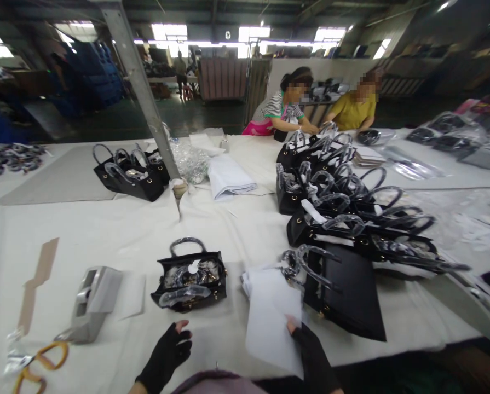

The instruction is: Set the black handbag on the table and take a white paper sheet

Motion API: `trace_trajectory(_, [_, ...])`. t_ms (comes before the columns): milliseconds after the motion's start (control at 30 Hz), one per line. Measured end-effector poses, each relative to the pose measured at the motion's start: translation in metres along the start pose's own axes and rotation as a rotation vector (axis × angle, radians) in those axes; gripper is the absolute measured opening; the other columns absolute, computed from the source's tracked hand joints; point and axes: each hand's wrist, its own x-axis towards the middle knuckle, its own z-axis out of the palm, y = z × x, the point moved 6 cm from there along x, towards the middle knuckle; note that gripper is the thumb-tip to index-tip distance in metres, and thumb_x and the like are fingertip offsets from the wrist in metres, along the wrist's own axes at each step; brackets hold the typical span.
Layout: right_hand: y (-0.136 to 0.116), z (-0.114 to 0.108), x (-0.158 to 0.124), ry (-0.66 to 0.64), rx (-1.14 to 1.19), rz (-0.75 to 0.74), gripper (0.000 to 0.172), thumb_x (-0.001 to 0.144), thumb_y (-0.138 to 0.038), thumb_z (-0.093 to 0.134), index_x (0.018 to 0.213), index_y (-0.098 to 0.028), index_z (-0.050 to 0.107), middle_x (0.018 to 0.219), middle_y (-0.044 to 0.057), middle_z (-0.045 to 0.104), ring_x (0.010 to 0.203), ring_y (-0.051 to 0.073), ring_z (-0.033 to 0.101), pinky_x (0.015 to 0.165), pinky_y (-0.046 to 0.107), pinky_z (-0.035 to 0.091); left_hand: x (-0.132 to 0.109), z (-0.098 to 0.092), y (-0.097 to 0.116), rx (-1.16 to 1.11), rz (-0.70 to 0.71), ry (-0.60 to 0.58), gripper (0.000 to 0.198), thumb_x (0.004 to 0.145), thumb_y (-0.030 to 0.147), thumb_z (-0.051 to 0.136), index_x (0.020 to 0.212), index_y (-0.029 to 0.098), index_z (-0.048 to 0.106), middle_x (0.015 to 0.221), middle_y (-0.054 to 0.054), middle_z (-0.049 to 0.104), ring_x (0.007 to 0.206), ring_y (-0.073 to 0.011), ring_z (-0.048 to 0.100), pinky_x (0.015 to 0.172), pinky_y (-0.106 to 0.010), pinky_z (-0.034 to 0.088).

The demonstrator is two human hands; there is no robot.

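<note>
My left hand, in a black fingerless glove, hovers over the white table cover just below a small black handbag; its fingers are loosely curled and hold nothing. The bag stands upright with plastic-wrapped handles. My right hand, also gloved, pinches the lower edge of a white sheet of paper. That sheet lies beside a larger black handbag resting flat on the table.
A long row of black handbags stretches away on the right. Another group of bags sits by a slanted metal post. A grey tape dispenser and orange-handled scissors lie at left. Two people work at the far side.
</note>
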Motion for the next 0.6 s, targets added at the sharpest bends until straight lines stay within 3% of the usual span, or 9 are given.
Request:
trace_trajectory(167, [0.021, 0.018, -0.018, -0.016, -0.013, 0.160, 0.087, 0.058, -0.070, 0.071, 0.126, -0.015, 0.062, 0.140, 0.014, 0.056, 0.133, 0.034, 0.049, 0.115, 0.045, 0.041, -0.003, -0.018, 0.035, 0.067, 0.176, -0.053, 0.071, 0.063, 0.047, 0.082, 0.125, 0.026, 0.053, 0.114, -0.010, 0.064, 0.104, -0.0237, 0.063, 0.086, -0.036, 0.048])
trace_trajectory(300, [0.026, 0.031, -0.033, -0.038, -0.088, 0.054, 0.072, 0.063, -0.069, 0.067, 0.118, -0.023, 0.068, 0.142, 0.008, 0.055, 0.141, 0.033, 0.039, 0.123, 0.044, 0.032, 0.001, -0.030, 0.052, 0.148, 0.254, -0.122, 0.066, 0.064, 0.047, 0.080, 0.123, 0.027, 0.057, 0.124, -0.012, 0.061, 0.122, -0.0266, 0.052, 0.095, -0.039, 0.043])
trace_trajectory(367, [0.025, 0.039, -0.044, -0.037, -0.083, 0.021, 0.060, 0.065, -0.067, 0.066, 0.111, -0.028, 0.072, 0.139, 0.004, 0.058, 0.141, 0.032, 0.039, 0.122, 0.043, 0.034, 0.003, -0.032, 0.055, 0.177, 0.251, -0.170, 0.064, 0.063, 0.047, 0.081, 0.119, 0.026, 0.060, 0.123, -0.013, 0.062, 0.124, -0.0277, 0.049, 0.095, -0.040, 0.042])
trace_trajectory(433, [0.024, 0.046, -0.060, -0.002, -0.063, 0.072, 0.060, 0.063, -0.067, 0.067, 0.108, -0.028, 0.073, 0.132, 0.006, 0.063, 0.136, 0.034, 0.046, 0.114, 0.047, 0.044, 0.004, -0.033, 0.053, 0.184, 0.214, -0.204, 0.061, 0.060, 0.046, 0.083, 0.113, 0.025, 0.061, 0.119, -0.012, 0.063, 0.123, -0.0265, 0.049, 0.093, -0.038, 0.042])
trace_trajectory(500, [0.019, 0.053, -0.080, 0.042, -0.030, 0.139, 0.071, 0.056, -0.068, 0.070, 0.110, -0.022, 0.072, 0.127, 0.011, 0.066, 0.129, 0.038, 0.052, 0.106, 0.049, 0.050, 0.003, -0.033, 0.044, 0.192, 0.137, -0.212, 0.058, 0.057, 0.048, 0.085, 0.105, 0.024, 0.060, 0.111, -0.008, 0.065, 0.114, -0.0226, 0.053, 0.088, -0.032, 0.042])
trace_trajectory(600, [-0.001, 0.068, -0.117, 0.026, 0.001, 0.106, 0.077, 0.054, -0.067, 0.073, 0.109, -0.013, 0.071, 0.122, 0.014, 0.068, 0.124, 0.038, 0.055, 0.105, 0.046, 0.049, -0.006, -0.023, 0.019, 0.248, -0.047, -0.277, 0.060, 0.055, 0.060, 0.084, 0.087, 0.019, 0.055, 0.078, 0.000, 0.058, 0.074, -0.0143, 0.053, 0.066, -0.025, 0.038])
